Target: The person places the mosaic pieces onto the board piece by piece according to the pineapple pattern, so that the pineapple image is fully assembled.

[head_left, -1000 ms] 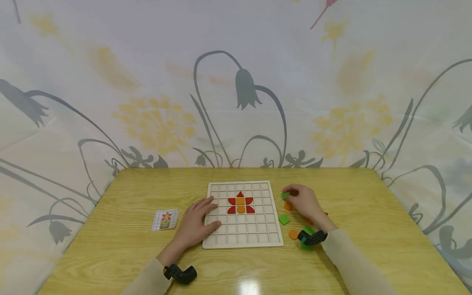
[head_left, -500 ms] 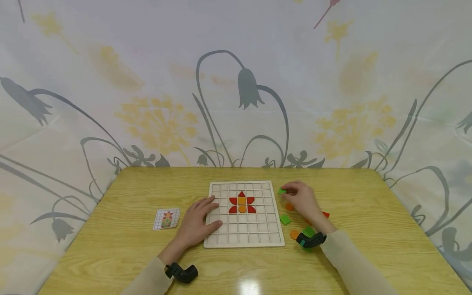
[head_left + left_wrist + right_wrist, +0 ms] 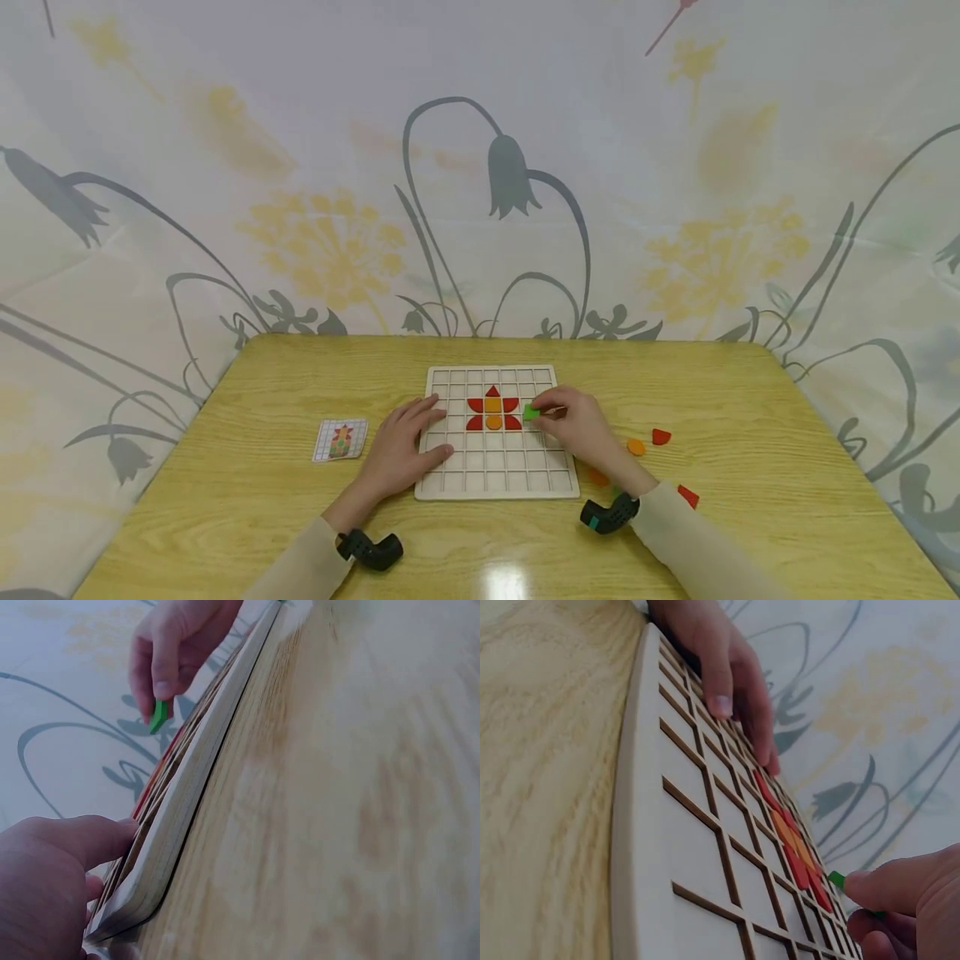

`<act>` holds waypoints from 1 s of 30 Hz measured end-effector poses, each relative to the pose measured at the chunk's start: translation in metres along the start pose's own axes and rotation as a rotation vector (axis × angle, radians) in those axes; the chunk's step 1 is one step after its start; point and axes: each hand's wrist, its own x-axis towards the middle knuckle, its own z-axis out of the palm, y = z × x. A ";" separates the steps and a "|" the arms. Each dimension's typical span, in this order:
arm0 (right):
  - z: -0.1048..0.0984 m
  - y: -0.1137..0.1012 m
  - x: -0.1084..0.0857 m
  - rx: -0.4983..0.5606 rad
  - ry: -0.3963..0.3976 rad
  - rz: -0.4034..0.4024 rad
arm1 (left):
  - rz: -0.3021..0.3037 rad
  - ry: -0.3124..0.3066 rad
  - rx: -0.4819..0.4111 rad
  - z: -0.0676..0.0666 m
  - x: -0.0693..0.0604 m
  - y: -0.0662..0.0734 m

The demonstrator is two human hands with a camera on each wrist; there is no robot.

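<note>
A pale grid board (image 3: 485, 492) lies on the table, with red pieces around an orange square (image 3: 492, 405) and an orange disc (image 3: 493, 422) set in its cells. My left hand (image 3: 399, 450) rests on the board's left edge, fingers spread, thumb on the grid. Over the right part of the board, my right hand (image 3: 583, 425) pinches a green piece (image 3: 531, 412) between thumb and fingers. In the left wrist view the green piece (image 3: 158, 717) is held above the board's surface. The right wrist view shows it (image 3: 837, 880) beside the red pieces.
A printed card (image 3: 340, 440) with a coloured pattern lies left of the board. Right of it are an orange disc (image 3: 636, 447) and red pieces (image 3: 661, 437); other loose pieces are partly hidden under my right forearm. A patterned cloth (image 3: 480, 250) hangs behind the table.
My right hand has picked up a green piece from right of the board and carried it left over the grid. My left hand has stayed in place on the board.
</note>
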 end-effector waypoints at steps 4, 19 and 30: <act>0.011 -0.006 -0.002 0.005 -0.044 -0.020 | 0.000 0.001 -0.002 0.000 0.000 0.000; 0.037 -0.008 -0.004 -0.019 -0.188 -0.105 | -0.001 -0.001 0.011 0.002 0.001 -0.001; 0.044 -0.011 -0.003 -0.083 -0.174 -0.107 | -0.008 -0.007 0.010 0.001 0.000 -0.001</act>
